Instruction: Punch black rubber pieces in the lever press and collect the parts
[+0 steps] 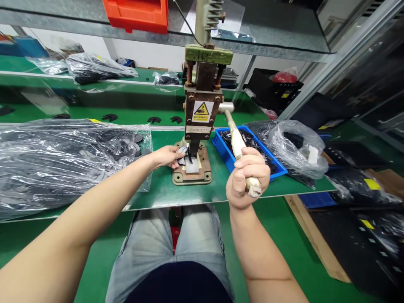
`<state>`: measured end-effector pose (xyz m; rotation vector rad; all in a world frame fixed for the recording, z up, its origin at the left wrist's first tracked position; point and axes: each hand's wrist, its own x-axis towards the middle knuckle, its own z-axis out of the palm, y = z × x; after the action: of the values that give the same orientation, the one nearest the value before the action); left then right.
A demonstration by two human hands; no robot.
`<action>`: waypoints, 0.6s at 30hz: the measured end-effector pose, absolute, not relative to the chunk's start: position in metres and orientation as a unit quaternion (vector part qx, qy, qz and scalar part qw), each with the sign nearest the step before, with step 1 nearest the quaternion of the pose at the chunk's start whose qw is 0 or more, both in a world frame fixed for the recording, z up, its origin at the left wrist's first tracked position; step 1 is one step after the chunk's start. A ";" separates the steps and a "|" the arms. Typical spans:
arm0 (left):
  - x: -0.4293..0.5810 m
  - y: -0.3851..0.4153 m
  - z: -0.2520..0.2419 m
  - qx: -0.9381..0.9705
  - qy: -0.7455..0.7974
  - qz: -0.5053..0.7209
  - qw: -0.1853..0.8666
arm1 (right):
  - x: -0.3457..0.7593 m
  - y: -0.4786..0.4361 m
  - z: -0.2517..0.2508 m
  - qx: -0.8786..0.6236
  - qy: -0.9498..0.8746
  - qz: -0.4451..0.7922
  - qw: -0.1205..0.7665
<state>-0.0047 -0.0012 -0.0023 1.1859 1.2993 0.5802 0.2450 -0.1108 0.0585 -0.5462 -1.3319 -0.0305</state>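
At the centre of the frame, a hand-lever press (203, 94) is standing on the green bench (160, 197), and a grey curved part (182, 154) is resting at the press foot, just to the left of the ram (194, 147) as seen in the frame. The left hand (168, 156) is pinching this part narrowly between thumb and fingers. The right hand (248, 174), right of centre, is gripping the wrapped lever (237, 142) near its free end. For sound work, the operator should be holding the part level and steady against the light plate (192, 166), checking its alignment before applying force. The fingertips should be staying outside the ram's line; the yellow warning label (202, 110) on the press body is showing a hand hazard. Pressure on the lever should be even, since a jerk could be shifting the part. Whether the part is touching the ram cannot be told, the gap being too small. Regarding pose, the left forearm is reaching diagonally from the lower left, nearly straight, with the thumb lying uppermost. The right forearm is rising from the lower right, its fist closing around the lever, whose tip is protruding below the fingers.
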 end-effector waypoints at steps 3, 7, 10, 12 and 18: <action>-0.006 0.003 -0.003 0.492 0.571 0.230 0.616 | 0.245 -0.112 0.057 -0.257 -0.613 -0.022 0.747; -0.005 0.004 -0.003 0.464 0.565 0.226 0.644 | 0.245 -0.112 0.063 -0.254 -0.614 -0.026 0.747; -0.001 -0.002 -0.002 0.444 0.567 0.245 0.649 | 0.245 -0.103 0.092 -0.231 -0.620 -0.031 0.749; 0.002 -0.009 0.001 0.439 0.564 0.263 0.648 | 0.247 -0.091 0.123 -0.214 -0.633 -0.027 0.743; -0.017 -0.047 0.022 0.498 0.527 0.328 0.606 | 0.266 -0.063 0.150 -0.266 -0.641 -0.029 0.720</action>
<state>-0.0174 -0.0466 0.0219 1.1506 1.2189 0.7574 0.2656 -0.0629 0.1503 -0.5870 -1.4171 -0.0631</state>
